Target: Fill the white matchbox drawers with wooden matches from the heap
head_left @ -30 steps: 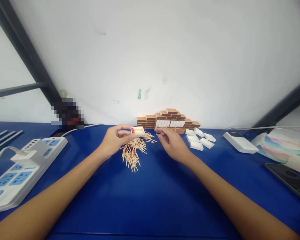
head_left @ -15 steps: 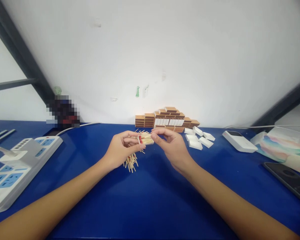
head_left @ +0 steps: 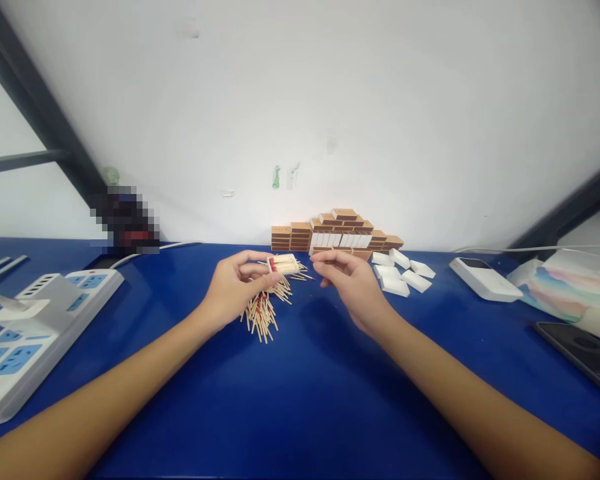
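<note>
My left hand [head_left: 230,287] is closed around a white matchbox tray [head_left: 269,265], thumb in front and fingers behind. Matchsticks [head_left: 284,263] with red heads lie inside the tray, heads towards my left palm. Below and behind that hand, loose matchsticks [head_left: 263,318] are spread in a pile on the blue table. My right hand [head_left: 353,287] hovers to the right of the tray, apart from it. Its thumb and forefinger are drawn together in a pinch; whatever may be between them is too small to make out.
Stacked brown matchboxes [head_left: 300,237] stand against the wall. Several white matchbox trays [head_left: 394,285] lie right of my right hand. A power strip [head_left: 55,340] is on the left; a white device [head_left: 485,280], a tissue pack [head_left: 570,283] and a phone [head_left: 580,353] are on the right.
My right hand has come away from the tray's right end, moving slightly right. The tray in my left hand has shifted a little left and up, showing more of the loose pile.
</note>
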{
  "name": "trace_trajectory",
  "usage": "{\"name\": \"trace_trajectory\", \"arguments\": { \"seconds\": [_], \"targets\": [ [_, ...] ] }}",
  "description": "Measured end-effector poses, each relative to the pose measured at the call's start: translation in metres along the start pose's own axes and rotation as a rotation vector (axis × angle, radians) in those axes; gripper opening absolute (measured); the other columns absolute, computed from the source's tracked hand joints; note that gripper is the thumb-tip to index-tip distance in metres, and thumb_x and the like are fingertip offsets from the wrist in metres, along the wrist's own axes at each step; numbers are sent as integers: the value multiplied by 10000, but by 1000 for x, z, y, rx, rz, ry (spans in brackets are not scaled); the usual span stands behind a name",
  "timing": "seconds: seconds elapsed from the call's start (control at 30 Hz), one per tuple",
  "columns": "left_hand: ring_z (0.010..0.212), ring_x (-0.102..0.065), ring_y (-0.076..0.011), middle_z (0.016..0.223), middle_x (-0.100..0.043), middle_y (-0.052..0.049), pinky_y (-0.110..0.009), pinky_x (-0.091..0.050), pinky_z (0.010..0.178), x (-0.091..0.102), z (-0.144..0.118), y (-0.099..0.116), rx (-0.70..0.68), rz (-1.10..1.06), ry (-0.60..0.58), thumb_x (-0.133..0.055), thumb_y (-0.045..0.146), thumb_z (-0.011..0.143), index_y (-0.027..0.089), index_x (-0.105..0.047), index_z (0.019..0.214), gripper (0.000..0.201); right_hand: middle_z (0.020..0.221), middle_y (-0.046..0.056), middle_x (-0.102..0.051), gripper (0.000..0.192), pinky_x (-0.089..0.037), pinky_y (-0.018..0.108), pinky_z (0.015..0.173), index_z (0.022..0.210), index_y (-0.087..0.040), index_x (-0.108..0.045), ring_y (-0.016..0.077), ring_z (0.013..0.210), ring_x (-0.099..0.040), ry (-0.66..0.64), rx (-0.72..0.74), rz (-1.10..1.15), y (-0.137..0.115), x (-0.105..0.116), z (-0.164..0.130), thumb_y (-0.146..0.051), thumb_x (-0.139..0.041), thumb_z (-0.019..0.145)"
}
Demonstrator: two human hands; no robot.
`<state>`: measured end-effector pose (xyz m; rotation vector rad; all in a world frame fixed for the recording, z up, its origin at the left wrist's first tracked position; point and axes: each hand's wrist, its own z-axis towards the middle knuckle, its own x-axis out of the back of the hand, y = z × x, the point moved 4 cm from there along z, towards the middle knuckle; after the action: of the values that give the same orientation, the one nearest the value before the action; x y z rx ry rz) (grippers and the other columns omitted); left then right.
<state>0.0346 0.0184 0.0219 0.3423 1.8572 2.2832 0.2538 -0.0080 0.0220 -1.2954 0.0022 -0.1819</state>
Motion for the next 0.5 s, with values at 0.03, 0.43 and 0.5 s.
{"name": "trace_trajectory", "arguments": {
  "seconds": [0.03,0.43,0.5],
  "targets": [
    [792,-772,-230,944,-817,-109,-345,-613,741,3,2,0,-3,1,20,-913,360,716,150,-703,1130,510,919,62,-732,155,-503,345,701,932,-201,-743,193,791,-617,16,85,-149,0,4,4,-319,-708,837],
    [787,-761,-214,923,-810,-104,-324,-596,743,14,14,-10,-1,58,23,-918,342,683,152,-708,1113,515,879,69,-726,64,-459,327,725,843,-190,-700,207,801,-623,-174,110,-838,35,-2,34,-242,-695,880],
    [799,-766,-223,927,-812,-108,-332,-600,750,11,13,-11,17,62,2,-910,357,694,152,-703,1120,517,788,48,-721,115,-444,308,659,775,-195,-684,187,712,-620,-210,59,-833,36,1,35,-222,-681,887]
  ]
}}
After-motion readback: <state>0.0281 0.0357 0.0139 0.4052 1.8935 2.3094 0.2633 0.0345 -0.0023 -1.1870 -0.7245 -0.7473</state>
